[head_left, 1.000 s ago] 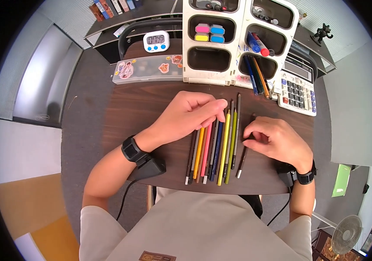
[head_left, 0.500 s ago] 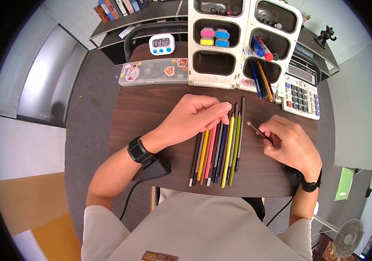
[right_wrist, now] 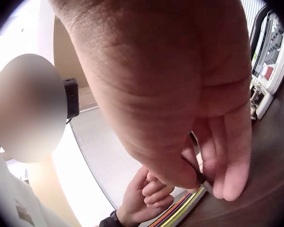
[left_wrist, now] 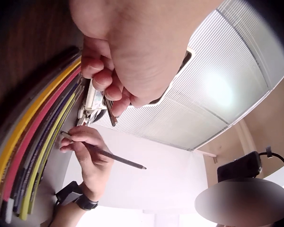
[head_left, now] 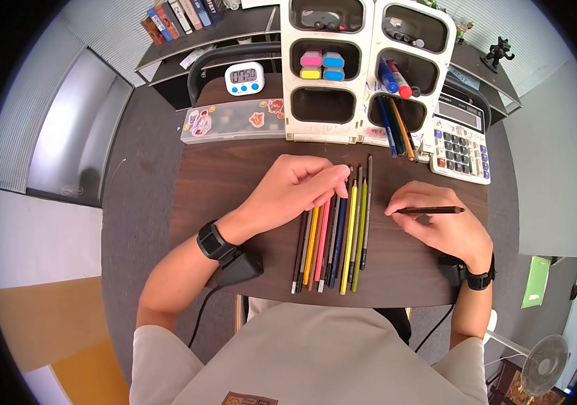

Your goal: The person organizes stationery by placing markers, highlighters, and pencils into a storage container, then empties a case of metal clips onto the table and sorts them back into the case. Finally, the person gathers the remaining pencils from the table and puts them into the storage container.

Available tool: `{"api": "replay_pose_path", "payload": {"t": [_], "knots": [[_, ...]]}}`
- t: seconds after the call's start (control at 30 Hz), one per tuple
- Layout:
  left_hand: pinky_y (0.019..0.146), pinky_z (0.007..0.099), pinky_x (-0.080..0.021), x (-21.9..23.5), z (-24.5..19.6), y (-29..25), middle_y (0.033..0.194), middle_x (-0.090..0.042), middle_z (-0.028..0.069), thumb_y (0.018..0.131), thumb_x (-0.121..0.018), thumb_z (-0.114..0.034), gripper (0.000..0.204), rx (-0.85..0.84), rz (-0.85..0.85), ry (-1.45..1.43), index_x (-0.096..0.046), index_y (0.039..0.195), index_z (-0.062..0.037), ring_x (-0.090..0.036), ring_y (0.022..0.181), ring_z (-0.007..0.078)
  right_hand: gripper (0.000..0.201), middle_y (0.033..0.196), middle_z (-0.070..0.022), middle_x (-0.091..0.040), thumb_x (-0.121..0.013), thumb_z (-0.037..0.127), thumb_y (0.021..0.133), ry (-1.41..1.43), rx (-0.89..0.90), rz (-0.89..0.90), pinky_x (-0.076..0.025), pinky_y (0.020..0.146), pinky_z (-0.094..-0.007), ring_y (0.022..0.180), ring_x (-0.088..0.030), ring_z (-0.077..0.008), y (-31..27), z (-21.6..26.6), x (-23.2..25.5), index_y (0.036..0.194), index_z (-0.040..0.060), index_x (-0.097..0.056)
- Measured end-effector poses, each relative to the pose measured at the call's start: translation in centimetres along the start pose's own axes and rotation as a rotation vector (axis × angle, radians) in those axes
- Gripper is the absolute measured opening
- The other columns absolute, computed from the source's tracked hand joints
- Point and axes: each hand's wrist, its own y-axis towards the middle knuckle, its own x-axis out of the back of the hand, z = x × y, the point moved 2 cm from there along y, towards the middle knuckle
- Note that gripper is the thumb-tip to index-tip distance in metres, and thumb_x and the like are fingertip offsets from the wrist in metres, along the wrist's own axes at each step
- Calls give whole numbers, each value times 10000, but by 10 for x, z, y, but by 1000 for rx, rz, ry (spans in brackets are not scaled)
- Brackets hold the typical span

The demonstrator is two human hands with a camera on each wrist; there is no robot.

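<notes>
My right hand [head_left: 440, 219] pinches a dark pencil [head_left: 440, 210] between thumb and fingertips, its sharpened end pointing right. In the left wrist view, the pale end of that dark pencil [left_wrist: 65, 135] shows by the fingertips. My left hand [head_left: 298, 185] stays over the far ends of the pencil row, fingers loosely curled and thumb near the index finger, nothing in its grasp. Beneath and beside it lie several coloured pencils [head_left: 322, 250], side by side: dark, orange, pink, blue, yellow and olive green. The left hand covers some of their far ends.
A white organizer [head_left: 366, 81] stands at the back, with erasers, markers and pencils in its compartments. Right of it lies a calculator [head_left: 460, 145]. On the left are a stickered pencil case [head_left: 234, 121] and a timer [head_left: 244, 79]. The table's near edge [head_left: 389, 300] runs before the person.
The right hand has lifted the dark pencil from the table beside the row, moved right, and turned it from upright in view to level. The left hand has barely moved.
</notes>
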Motion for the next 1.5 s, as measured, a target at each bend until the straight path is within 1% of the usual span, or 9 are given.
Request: {"api": "replay_pose_path", "payload": {"t": [0.13, 0.3, 0.33, 0.63, 0.67, 0.9, 1.0, 1.33, 1.5], "knots": [[543, 238, -323, 1, 2, 0, 628, -511, -29, 1130, -561, -259, 418, 15, 13, 16, -735, 871, 20, -407, 574, 42, 121, 942, -93, -746, -763, 62, 932, 56, -39, -31, -585, 729, -336, 801, -711, -264, -4, -7, 6, 1037, 2, -755], [537, 242, -317, 1, 2, -1, 633, -503, -24, 1133, -554, -254, 412, 0, 26, 34, -730, 878, 17, -402, 574, 47, 200, 725, -62, -714, -740, 196, 1005, 154, -342, 103, -553, 594, -294, 636, -696, -168, -5, -11, 19, 995, -3, -754], [536, 242, -321, 2, 2, -1, 635, -504, -22, 1135, -553, -260, 414, 6, 21, 44, -732, 885, 16, -406, 574, 48, 244, 744, -43, -715, -714, 226, 1035, 188, -403, 124, -543, 579, -250, 641, -685, -101, -6, -12, 21, 987, -8, -758], [535, 244, -332, 0, 3, -2, 638, -510, -19, 1138, -550, -266, 416, 7, 23, 63, -737, 897, 17, -420, 573, 53, 282, 756, -8, -694, -663, 251, 1073, 500, -572, 115, -507, 543, -225, 598, -626, -55, -8, -26, 31, 1095, -14, -756], [535, 244, -332, 0, 4, -2, 638, -510, -19, 1138, -550, -266, 416, 5, 26, 61, -737, 897, 17, -420, 573, 53, 310, 743, -4, -673, -654, 254, 1077, 512, -581, 113, -481, 525, -221, 575, -598, -52, -6, -24, 31, 1212, -14, -734], [539, 245, -340, 1, 3, -2, 641, -518, -16, 1138, -552, -265, 417, -3, 14, 48, -737, 901, 23, -425, 572, 55, 619, 753, -18, -654, -639, 235, 1082, 661, -521, -104, -458, 524, -214, 557, -560, -73, 0, -22, 28, 1596, -12, -399], [539, 245, -341, 1, 5, -1, 641, -518, -15, 1138, -552, -266, 417, 3, 34, 59, -737, 902, 24, -428, 572, 55, 725, 957, -89, -703, -645, 214, 1077, 850, -404, -246, -506, 611, -242, 700, -601, -98, 1, -30, 28, 1654, -5, -265], [537, 245, -338, 1, 4, -1, 637, -516, -16, 1140, -552, -278, 423, 5, 2, 44, -735, 895, 14, -429, 570, 52, 664, 1083, -88, -716, -637, 126, 1070, 754, -332, -288, -542, 703, -259, 789, -610, -90, 4, -26, 20, 1645, 45, -316], [537, 246, -335, 0, 7, -1, 642, -521, -15, 1142, -551, -277, 417, -3, 32, 76, -731, 898, 10, -427, 570, 51, 310, 957, 38, -632, -661, 96, 1058, 631, -286, -242, -473, 673, -213, 803, -573, -36, -1, -23, 19, 1361, 78, -598]]}}
